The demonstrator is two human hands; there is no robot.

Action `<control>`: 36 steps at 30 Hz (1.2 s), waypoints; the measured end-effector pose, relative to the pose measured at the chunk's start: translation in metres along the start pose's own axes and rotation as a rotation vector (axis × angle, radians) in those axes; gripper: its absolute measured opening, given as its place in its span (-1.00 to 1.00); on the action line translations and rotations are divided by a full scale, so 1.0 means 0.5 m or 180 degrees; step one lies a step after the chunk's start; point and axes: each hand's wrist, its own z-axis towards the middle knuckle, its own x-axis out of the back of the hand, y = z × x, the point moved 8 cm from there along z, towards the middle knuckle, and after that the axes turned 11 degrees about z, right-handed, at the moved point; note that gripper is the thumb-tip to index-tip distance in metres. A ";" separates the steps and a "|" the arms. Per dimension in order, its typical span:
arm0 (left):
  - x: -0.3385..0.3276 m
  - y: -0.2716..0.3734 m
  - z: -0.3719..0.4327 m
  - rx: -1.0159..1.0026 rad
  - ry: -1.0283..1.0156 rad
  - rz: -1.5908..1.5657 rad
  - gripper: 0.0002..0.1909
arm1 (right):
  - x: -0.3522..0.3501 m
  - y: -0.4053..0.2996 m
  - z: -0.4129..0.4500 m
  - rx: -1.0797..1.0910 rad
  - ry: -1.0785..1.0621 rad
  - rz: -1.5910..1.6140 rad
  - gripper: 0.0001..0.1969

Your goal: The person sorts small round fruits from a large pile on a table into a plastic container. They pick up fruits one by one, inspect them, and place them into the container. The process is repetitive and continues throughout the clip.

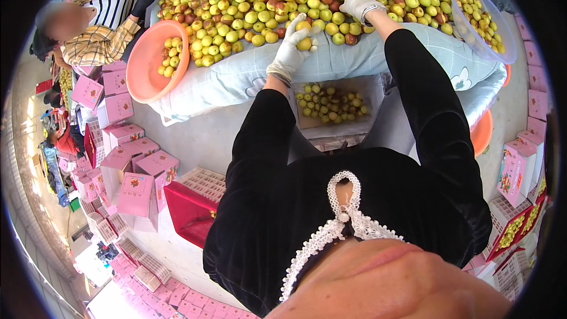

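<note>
Green and reddish-brown jujubes [261,2] lie heaped on a table with a pale blue patterned quilt cover [354,55]. My left hand [292,46], in a white glove, holds a couple of yellow-green jujubes [304,44] at the table's near edge, the fingers curled round them. My right hand [359,3], gloved too, rests on the heap with its fingertips among the fruit; whether it grips one is hidden. Below the table edge, between my legs, a box [374,97] holds more jujubes.
An orange basin [133,71] with some jujubes stands at the table's left corner, a translucent bluish basin [509,42] of jujubes at the right. Another person [102,22] with dark gloves is at the far left. Pink cartons [135,190] and a red-lined crate [186,217] stand on the floor.
</note>
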 end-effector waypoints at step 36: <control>0.235 0.216 -0.107 -0.0025 0.1415 0.1495 -0.50 | -0.140 -0.262 -0.030 0.1709 0.0003 0.0161 -0.72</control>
